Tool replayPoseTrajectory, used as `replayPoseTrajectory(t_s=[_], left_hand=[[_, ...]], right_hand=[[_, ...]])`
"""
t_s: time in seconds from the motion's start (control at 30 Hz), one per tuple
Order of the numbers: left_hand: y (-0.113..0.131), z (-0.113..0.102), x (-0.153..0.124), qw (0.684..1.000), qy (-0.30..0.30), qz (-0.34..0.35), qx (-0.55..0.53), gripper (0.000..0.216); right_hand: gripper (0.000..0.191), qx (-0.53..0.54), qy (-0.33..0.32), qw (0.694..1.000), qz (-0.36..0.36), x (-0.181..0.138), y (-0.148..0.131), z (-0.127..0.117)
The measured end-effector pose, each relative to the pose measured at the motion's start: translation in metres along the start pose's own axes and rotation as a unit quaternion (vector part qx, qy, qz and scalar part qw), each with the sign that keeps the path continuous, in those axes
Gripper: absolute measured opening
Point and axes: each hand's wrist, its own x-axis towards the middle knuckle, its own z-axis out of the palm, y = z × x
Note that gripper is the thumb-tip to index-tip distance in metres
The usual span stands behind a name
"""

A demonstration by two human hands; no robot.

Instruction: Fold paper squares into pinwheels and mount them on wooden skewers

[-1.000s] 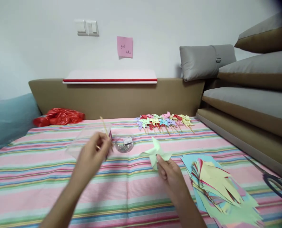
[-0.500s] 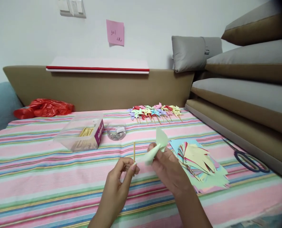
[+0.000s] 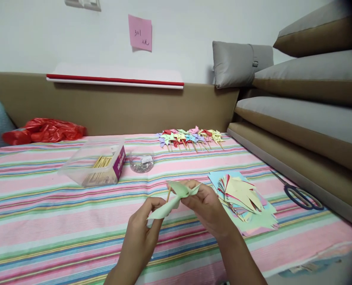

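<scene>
A pale green paper pinwheel (image 3: 180,192) is pinched at its right side by my right hand (image 3: 204,204), above the striped cloth. My left hand (image 3: 146,221) is closed around a thin wooden stick (image 3: 168,194), whose upper end leans against the pinwheel. One long green blade reaches down in front of my left fingers and hides part of them. Whether a pin joins the paper and the stick I cannot tell. To the right of my right hand lies a stack of cut coloured paper (image 3: 244,198).
A clear box (image 3: 86,158) of wooden sticks stands left, beside a round clear container (image 3: 141,163) of small metal pieces. Finished pinwheels (image 3: 190,138) lie at the back. Scissors (image 3: 297,194) rest at right, near stacked cushions (image 3: 306,118). A red plastic bag (image 3: 45,130) sits back left.
The green pinwheel has turned and come left and down, over the top of the stick. My hands are closer together. The stick has tilted slightly. The whole view has shifted a little.
</scene>
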Motion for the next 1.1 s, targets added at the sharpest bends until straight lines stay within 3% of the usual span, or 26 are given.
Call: replayPoseTrajectory(t_s=[0.1,0.4,0.67,0.87,1.1], left_hand=[[0.000,0.001,-0.001,1.000,0.001,0.012,0.001,0.014],[0.016,-0.004,0.001,0.981,0.038,0.178,0.072,0.020],[0.024,0.003,-0.005,0.991,0.051,0.120,0.016,0.017],[0.019,-0.001,-0.001,0.978,0.019,0.204,0.051,0.019],[0.019,-0.001,-0.001,0.972,0.023,0.216,0.090,0.021]], right_hand=[[0.016,0.033,0.009,0.999,-0.004,0.003,0.003,-0.001],[0.030,0.153,-0.043,0.987,0.008,0.004,0.009,0.006],[0.013,0.193,-0.069,0.978,-0.025,0.003,0.003,0.007],[0.006,0.171,-0.055,0.983,-0.035,0.002,0.007,0.004],[0.011,0.156,-0.037,0.987,-0.028,0.001,0.007,0.004]])
